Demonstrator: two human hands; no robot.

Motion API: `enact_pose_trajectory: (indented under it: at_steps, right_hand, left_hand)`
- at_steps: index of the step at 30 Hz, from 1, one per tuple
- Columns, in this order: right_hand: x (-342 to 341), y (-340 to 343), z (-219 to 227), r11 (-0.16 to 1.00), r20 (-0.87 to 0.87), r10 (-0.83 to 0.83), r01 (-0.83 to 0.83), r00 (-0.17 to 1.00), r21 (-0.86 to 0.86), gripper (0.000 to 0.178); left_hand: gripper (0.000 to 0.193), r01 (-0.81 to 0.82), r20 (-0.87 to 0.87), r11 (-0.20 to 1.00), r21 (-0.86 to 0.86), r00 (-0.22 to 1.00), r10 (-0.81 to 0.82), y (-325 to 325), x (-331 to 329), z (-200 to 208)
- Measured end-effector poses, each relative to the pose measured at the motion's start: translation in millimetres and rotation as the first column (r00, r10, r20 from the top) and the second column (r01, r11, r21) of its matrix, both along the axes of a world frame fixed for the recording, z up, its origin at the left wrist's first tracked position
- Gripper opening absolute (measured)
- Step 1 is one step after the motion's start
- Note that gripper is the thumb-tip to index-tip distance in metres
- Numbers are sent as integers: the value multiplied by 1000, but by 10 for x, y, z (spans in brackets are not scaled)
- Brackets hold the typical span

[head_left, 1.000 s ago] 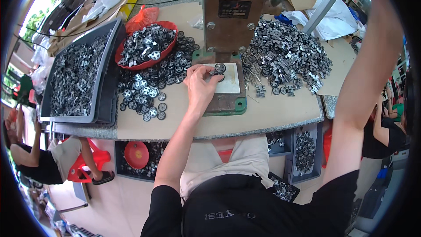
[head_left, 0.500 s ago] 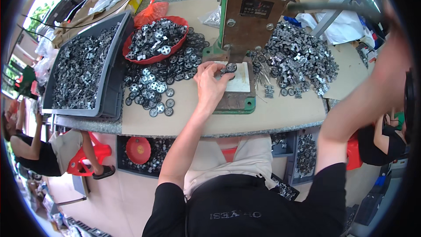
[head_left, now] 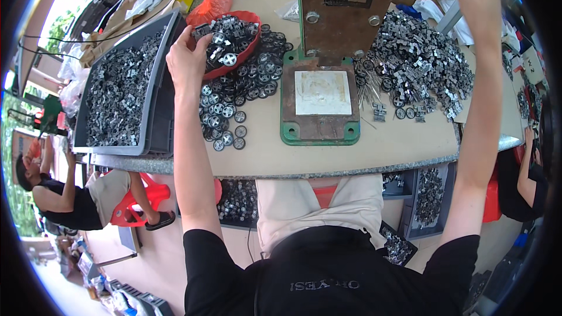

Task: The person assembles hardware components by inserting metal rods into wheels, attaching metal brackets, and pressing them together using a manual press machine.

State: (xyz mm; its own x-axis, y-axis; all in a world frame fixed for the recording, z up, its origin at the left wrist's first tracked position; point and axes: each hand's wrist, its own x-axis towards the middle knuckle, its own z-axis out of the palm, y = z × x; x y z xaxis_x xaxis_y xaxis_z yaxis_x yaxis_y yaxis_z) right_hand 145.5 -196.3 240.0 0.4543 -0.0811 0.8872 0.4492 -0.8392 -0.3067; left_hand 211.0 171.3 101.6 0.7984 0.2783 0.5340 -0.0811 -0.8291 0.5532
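My left hand point(head_left: 188, 63) is over the left rim of a red bowl point(head_left: 255, 22) heaped with small black and silver wheels point(head_left: 225, 44). Its thumb and fingers are apart, with dark wheel parts showing between and behind them. High at the right, my right hand point(head_left: 479, 3) is raised beside the press, its fingers cut off by the upper edge, so its grip is hidden. A green and brown bench press point(head_left: 339, 9) stands in the middle. On its base point(head_left: 321, 131) lies a bare white plate point(head_left: 322, 93).
Left of the bowl, a grey bin point(head_left: 167, 90) holds many small dark parts. Loose wheels point(head_left: 219, 117) lie before the bowl. Metal pins point(head_left: 367, 85) and a heap of metal-and-black parts point(head_left: 418, 52) are right of the press. A person point(head_left: 64, 202) sits at far left.
My left hand has moved left from the press plate to the bowl, and the wheel piece is gone from the plate. My right hand has swung up and forward; the lever has left the view.
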Motion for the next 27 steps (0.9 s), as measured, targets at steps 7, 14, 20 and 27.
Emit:
enact_pose_trajectory:
  at_steps: [7,14,20,27]
  right_hand:
    - [-681,-381,-1642,969,-441,169,-67,882,237,25]
    - [-957,-132,-2130,941,-566,257,-70,783,331,24]
    - [-985,-3,-2179,947,-568,255,-85,782,308,18]
    - [-1113,86,-2447,955,-537,206,-48,818,294,13]
  left_hand:
    - [22,91,-29,977,190,996,-87,-130,-742,-402]
    - [28,56,-112,998,1,992,-56,-157,-709,-600]
    - [34,242,-128,959,149,966,-224,-176,-723,-729]
    - [26,342,-224,934,98,923,-315,-321,-708,-814]
